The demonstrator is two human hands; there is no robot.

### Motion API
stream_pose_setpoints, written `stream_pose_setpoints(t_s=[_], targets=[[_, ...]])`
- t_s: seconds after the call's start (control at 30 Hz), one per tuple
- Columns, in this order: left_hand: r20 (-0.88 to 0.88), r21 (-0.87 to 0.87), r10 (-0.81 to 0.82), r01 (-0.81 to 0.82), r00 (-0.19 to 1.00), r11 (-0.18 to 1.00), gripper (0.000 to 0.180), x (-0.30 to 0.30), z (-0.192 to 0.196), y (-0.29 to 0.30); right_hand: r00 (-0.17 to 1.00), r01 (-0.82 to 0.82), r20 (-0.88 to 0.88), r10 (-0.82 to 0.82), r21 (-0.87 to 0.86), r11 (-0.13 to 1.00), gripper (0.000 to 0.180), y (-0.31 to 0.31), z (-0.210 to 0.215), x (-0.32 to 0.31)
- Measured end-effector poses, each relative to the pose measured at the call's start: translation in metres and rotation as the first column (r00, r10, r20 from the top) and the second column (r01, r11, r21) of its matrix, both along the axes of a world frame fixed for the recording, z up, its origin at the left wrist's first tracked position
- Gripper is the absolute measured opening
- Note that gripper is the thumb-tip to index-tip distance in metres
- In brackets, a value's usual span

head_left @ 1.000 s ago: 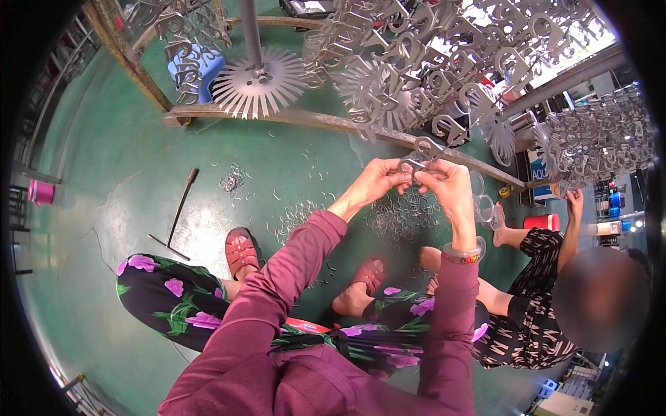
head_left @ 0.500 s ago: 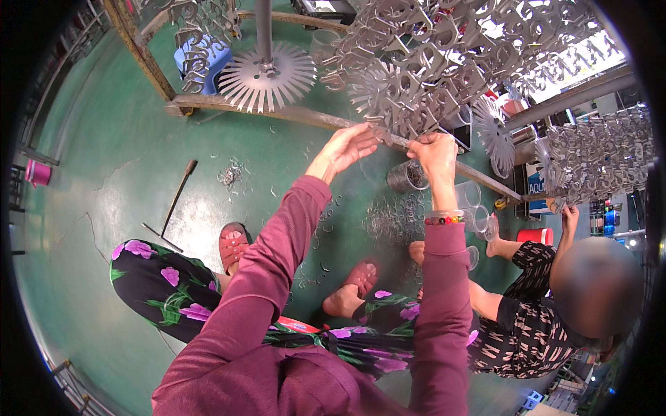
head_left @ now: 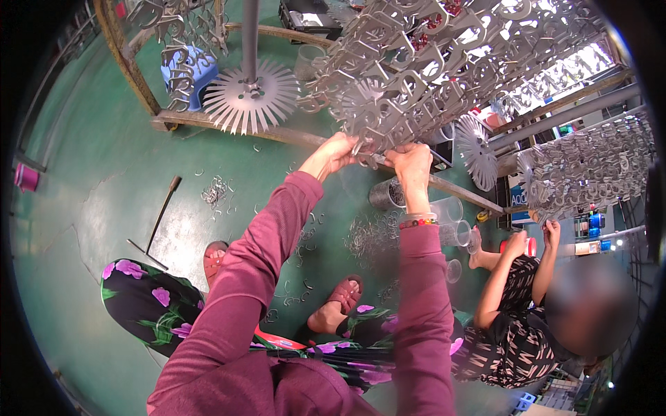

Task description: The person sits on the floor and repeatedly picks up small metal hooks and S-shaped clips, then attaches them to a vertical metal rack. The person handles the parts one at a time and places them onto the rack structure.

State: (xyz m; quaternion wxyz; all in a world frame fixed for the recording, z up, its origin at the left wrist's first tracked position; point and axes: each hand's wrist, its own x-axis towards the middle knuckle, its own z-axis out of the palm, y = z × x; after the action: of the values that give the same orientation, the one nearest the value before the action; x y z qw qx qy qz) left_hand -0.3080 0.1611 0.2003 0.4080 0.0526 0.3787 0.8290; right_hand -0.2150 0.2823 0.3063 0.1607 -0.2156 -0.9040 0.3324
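Note:
Curved, hook-like grey metal parts (head_left: 423, 90) hang in a dense cluster on the rack in front of me. At its lower edge my left hand (head_left: 331, 156) has its fingers closed on one hook-shaped metal part (head_left: 358, 147). Just to the right, my right hand (head_left: 414, 170) is closed in a pinch, its fingertips beside the same hanging parts. What sits between those right fingertips is too small to make out. Below the right hand, a clear plastic cup (head_left: 386, 194) of small metal pieces stands on the floor.
Rusty frame bars (head_left: 277, 132) run behind my hands, near a slotted metal disc (head_left: 252, 97) on a pole. Metal clips (head_left: 374, 232) and a long-handled tool (head_left: 164, 215) lie on the floor. A co-worker (head_left: 517, 312) sits at right, both hands raised to another rack (head_left: 590, 166).
My left fingers, spread before, have closed on a metal part. Both my hands sit slightly lower and further left in the picture. Both of the co-worker's hands now show.

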Motion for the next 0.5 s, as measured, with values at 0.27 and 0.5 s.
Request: stream_pose_setpoints(t_s=[0.27,0.5], targets=[[0.009,0.127,0.069,-0.070,0.998,0.989,0.024,0.004,-0.022,0.001,1.000,0.019,0.020,-0.019,-0.009,1.000,0.016,-0.009,-0.001,-0.001],[0.097,0.181,0.066,-0.083,0.993,0.980,0.025,0.017,-0.027,0.006,0.999,0.035,0.012,-0.035,0.037,0.999,0.016,-0.011,-0.004,0.005]])
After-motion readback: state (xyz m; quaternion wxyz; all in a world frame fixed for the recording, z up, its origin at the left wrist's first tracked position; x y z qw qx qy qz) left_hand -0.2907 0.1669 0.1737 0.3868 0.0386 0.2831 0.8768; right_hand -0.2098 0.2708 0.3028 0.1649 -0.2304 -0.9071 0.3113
